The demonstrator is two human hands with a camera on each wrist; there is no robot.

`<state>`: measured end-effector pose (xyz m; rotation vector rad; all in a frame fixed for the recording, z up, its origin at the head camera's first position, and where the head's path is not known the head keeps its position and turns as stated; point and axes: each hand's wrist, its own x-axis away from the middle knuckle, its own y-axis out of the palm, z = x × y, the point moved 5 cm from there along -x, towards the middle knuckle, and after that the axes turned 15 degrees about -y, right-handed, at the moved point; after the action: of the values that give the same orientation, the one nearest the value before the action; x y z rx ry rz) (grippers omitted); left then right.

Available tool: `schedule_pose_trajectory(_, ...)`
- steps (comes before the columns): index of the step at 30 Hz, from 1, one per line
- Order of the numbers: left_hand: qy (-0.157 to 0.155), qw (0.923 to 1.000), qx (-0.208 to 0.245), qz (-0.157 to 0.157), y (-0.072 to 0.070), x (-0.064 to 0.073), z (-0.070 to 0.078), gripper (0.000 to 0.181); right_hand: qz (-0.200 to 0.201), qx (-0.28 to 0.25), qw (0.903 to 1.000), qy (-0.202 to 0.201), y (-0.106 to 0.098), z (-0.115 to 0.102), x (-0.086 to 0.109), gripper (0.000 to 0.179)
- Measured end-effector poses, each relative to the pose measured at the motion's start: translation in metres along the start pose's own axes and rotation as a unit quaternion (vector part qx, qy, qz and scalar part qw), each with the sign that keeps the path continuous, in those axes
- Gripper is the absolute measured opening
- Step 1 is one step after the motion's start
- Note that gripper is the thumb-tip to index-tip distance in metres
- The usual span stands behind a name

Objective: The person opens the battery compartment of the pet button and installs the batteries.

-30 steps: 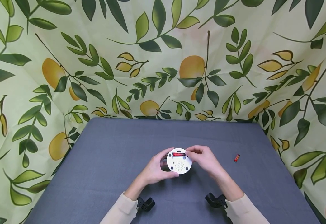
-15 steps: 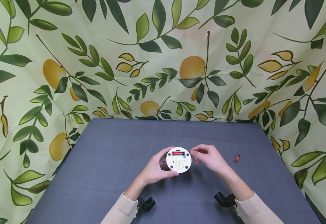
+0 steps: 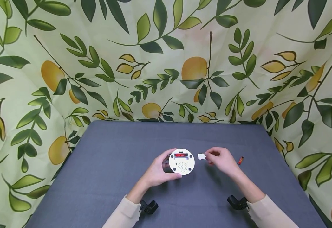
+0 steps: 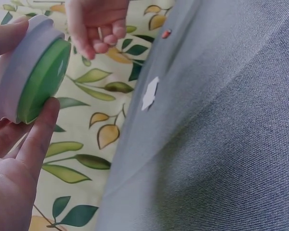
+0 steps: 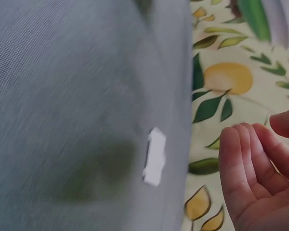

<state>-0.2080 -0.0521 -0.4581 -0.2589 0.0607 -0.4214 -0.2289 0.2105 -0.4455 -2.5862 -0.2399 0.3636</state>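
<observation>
My left hand (image 3: 157, 171) grips a round white device (image 3: 183, 167), fingers behind its rim and thumb at its lower edge. Its underside faces me, showing small speaker holes, dark feet and an open battery compartment with a red battery (image 3: 181, 155) in it. The left wrist view shows the device's green side (image 4: 43, 82). To the right, my right hand (image 3: 220, 159) hovers over the table with fingers loosely bent and nothing between them, as the right wrist view shows. Beneath its fingertips a small white battery cover (image 3: 201, 156) with tabs lies on the table (image 5: 86, 96).
A loose red battery (image 3: 240, 160) lies on the blue-grey table just right of my right hand. Fabric printed with leaves and fruit (image 3: 166, 63) hangs behind the table and at both sides. Black wrist mounts (image 3: 148, 207) sit below each wrist.
My right hand has drawn away to the right from the battery compartment, bringing the white cover on the table into view. My left hand keeps holding the device almost in place.
</observation>
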Motion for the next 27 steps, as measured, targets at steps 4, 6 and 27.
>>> schedule_pose_trajectory(4, 0.0, 1.0, 0.003, 0.001, 0.0, 0.0, -0.001, 0.088, 0.006, 0.034, 0.9994, 0.007, -0.008, 0.012, 0.001, 0.021)
schedule_pose_trajectory(6, 0.0, 1.0, 0.006, -0.002, 0.0, 0.0, -0.001, 0.088, 0.009, 0.058, 0.9983, 0.008, -0.013, 0.018, 0.002, 0.02)
schedule_pose_trajectory(27, -0.005, 0.9999, 0.007, -0.006, -0.001, 0.003, -0.004, 0.089, 0.01, 0.235, 0.9711, 0.041, -0.067, 0.075, 0.02, 0.021)
